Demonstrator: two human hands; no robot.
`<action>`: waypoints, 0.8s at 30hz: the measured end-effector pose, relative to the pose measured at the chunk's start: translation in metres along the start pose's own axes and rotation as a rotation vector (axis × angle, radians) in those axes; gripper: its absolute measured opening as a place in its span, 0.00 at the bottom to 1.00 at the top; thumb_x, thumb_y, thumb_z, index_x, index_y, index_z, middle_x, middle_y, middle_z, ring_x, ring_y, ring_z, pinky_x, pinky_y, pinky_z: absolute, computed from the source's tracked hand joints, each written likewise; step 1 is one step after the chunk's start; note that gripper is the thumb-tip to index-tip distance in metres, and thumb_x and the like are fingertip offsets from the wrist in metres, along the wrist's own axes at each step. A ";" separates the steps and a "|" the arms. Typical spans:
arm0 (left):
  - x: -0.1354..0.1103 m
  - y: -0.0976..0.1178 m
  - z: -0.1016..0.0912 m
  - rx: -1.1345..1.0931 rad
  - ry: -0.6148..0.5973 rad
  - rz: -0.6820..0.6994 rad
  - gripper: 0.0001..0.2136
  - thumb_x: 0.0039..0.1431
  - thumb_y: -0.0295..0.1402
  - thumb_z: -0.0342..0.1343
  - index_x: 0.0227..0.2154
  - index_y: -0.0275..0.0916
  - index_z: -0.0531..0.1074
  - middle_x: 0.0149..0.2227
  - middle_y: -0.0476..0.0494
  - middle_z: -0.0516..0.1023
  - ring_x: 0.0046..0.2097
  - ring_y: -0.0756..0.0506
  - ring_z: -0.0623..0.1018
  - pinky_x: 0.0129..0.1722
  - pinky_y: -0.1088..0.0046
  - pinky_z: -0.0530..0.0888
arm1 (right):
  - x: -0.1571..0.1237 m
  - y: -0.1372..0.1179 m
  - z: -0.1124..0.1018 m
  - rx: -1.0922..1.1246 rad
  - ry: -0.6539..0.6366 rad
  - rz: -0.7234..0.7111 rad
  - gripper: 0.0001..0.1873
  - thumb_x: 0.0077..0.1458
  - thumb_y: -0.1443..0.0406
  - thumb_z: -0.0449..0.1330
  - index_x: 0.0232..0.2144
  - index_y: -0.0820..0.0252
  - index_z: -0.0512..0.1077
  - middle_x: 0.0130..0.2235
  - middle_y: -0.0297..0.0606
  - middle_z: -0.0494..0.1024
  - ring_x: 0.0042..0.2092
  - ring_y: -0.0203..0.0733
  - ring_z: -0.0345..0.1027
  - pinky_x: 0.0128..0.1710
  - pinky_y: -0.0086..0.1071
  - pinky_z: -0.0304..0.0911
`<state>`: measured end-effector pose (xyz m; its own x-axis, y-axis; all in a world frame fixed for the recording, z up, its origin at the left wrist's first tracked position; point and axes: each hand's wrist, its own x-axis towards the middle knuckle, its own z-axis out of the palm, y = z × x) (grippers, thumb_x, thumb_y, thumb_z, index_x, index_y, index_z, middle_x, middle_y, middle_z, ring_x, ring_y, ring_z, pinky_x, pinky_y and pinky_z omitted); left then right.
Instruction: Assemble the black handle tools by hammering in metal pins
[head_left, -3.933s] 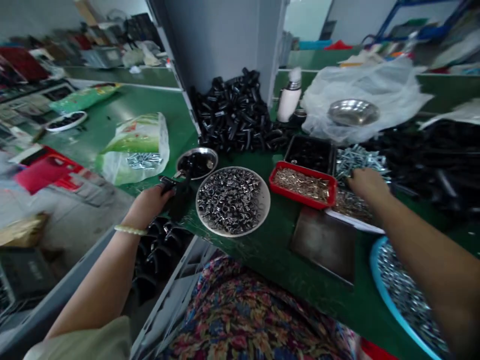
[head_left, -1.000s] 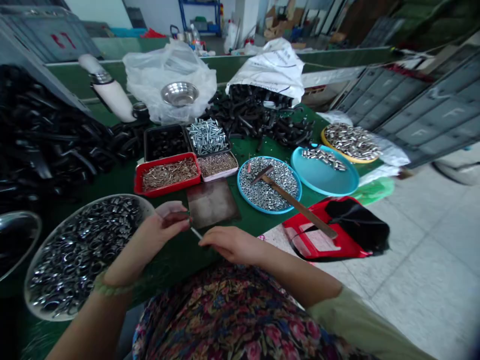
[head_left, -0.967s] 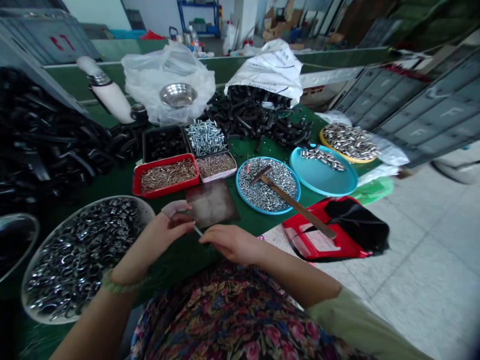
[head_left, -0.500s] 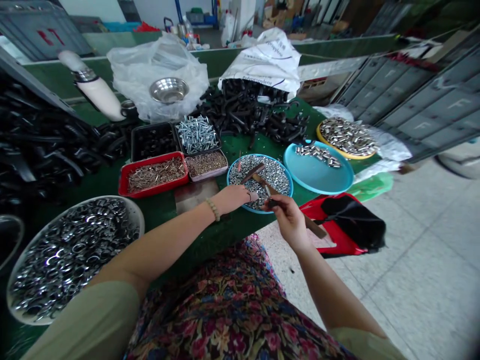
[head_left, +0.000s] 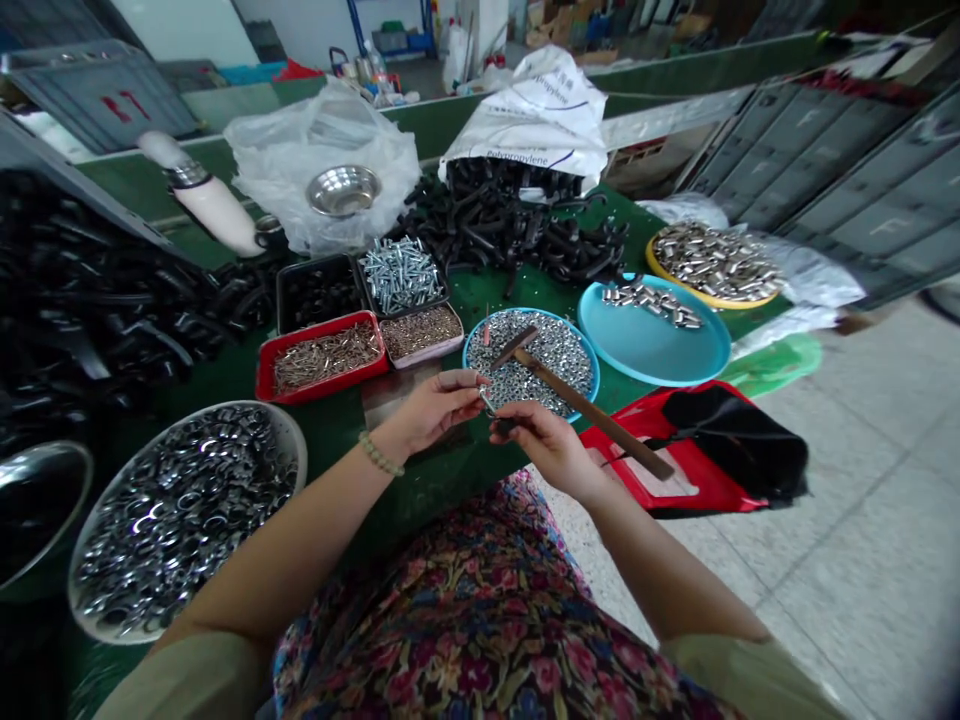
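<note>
My right hand (head_left: 546, 442) is closed on a small black part (head_left: 504, 427), from which a silvery bolt (head_left: 487, 402) sticks up to the left. My left hand (head_left: 435, 410) pinches at the bolt's upper end; whatever lies between those fingertips is too small to name. Both hands meet just in front of a blue-rimmed bowl (head_left: 597, 378) full of small metal nuts (head_left: 555, 345). Across this bowl lies a hammer (head_left: 592, 412), its head over the nuts and its wooden handle reaching out to the right. A flat metal plate (head_left: 386, 400) lies behind my left hand.
Left of centre stand a red tray (head_left: 262, 385) of pins, a tray of bolts (head_left: 401, 275) and a tray of small brownish pieces (head_left: 421, 332). A bowl of shiny rings (head_left: 187, 510) is nearer me. Rightward are a blue plate (head_left: 652, 345) with metal sleeves and a red-black bag (head_left: 720, 450).
My left hand has come back from over the nuts, toward me and left, to the bolt. My right hand has moved left and slightly down with the black part, uncovering the hammer handle.
</note>
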<state>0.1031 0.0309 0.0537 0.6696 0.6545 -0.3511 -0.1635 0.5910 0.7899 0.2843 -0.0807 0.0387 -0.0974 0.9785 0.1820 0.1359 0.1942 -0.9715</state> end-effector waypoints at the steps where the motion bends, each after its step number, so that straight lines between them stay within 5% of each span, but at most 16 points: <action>1: -0.006 0.005 -0.004 0.036 -0.013 -0.029 0.10 0.48 0.27 0.66 0.36 0.34 0.77 0.32 0.47 0.78 0.31 0.54 0.77 0.36 0.79 0.75 | 0.004 -0.004 0.001 -0.020 -0.049 0.011 0.13 0.61 0.69 0.52 0.48 0.54 0.68 0.39 0.37 0.77 0.40 0.37 0.75 0.42 0.33 0.70; 4: -0.022 0.023 -0.014 0.264 -0.107 -0.096 0.08 0.50 0.28 0.65 0.34 0.33 0.77 0.31 0.46 0.78 0.30 0.54 0.76 0.34 0.79 0.74 | 0.012 -0.015 0.006 -0.028 -0.194 0.076 0.12 0.59 0.68 0.55 0.45 0.55 0.71 0.39 0.37 0.78 0.41 0.38 0.75 0.43 0.34 0.69; 6: -0.036 0.035 -0.014 0.430 -0.142 0.002 0.06 0.51 0.28 0.64 0.33 0.34 0.77 0.31 0.46 0.78 0.31 0.53 0.76 0.36 0.77 0.74 | 0.017 -0.017 0.016 0.157 -0.201 0.146 0.09 0.58 0.66 0.58 0.42 0.55 0.72 0.37 0.37 0.78 0.38 0.37 0.75 0.40 0.33 0.70; 10: -0.065 0.043 -0.008 0.758 -0.076 0.581 0.03 0.56 0.26 0.58 0.30 0.36 0.76 0.40 0.43 0.79 0.43 0.49 0.77 0.48 0.69 0.74 | 0.025 -0.017 0.046 0.822 -0.032 0.291 0.15 0.47 0.60 0.69 0.37 0.53 0.71 0.29 0.30 0.74 0.25 0.28 0.68 0.26 0.21 0.68; 13: -0.080 0.036 -0.013 0.885 0.050 0.863 0.06 0.60 0.27 0.53 0.33 0.38 0.75 0.48 0.40 0.76 0.50 0.46 0.75 0.53 0.66 0.71 | 0.032 -0.021 0.064 1.035 -0.041 0.347 0.19 0.42 0.62 0.72 0.37 0.50 0.72 0.27 0.26 0.72 0.22 0.24 0.63 0.22 0.14 0.64; 16: -0.092 0.030 -0.022 0.699 0.156 0.820 0.10 0.63 0.31 0.51 0.45 0.39 0.72 0.44 0.39 0.77 0.48 0.45 0.76 0.53 0.64 0.71 | 0.039 -0.021 0.073 0.955 -0.101 0.360 0.17 0.42 0.63 0.72 0.36 0.51 0.73 0.28 0.29 0.74 0.25 0.27 0.67 0.25 0.18 0.67; 20: -0.113 0.038 -0.029 0.427 -0.155 0.651 0.24 0.67 0.42 0.45 0.63 0.41 0.54 0.31 0.42 0.79 0.49 0.42 0.77 0.52 0.60 0.71 | 0.045 -0.012 0.081 0.751 -0.085 0.343 0.13 0.45 0.62 0.71 0.35 0.54 0.74 0.29 0.32 0.76 0.27 0.33 0.71 0.27 0.25 0.69; 24: -0.127 0.049 -0.034 0.522 0.033 0.628 0.28 0.63 0.48 0.48 0.62 0.41 0.58 0.43 0.37 0.78 0.54 0.41 0.73 0.58 0.59 0.64 | 0.048 -0.005 0.088 0.675 -0.035 0.286 0.13 0.46 0.59 0.70 0.35 0.52 0.74 0.30 0.32 0.78 0.28 0.34 0.72 0.29 0.26 0.69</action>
<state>-0.0140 -0.0071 0.1200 0.5425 0.8087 0.2272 -0.1374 -0.1813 0.9738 0.1919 -0.0407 0.0390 -0.1824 0.9794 -0.0870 -0.4751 -0.1653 -0.8642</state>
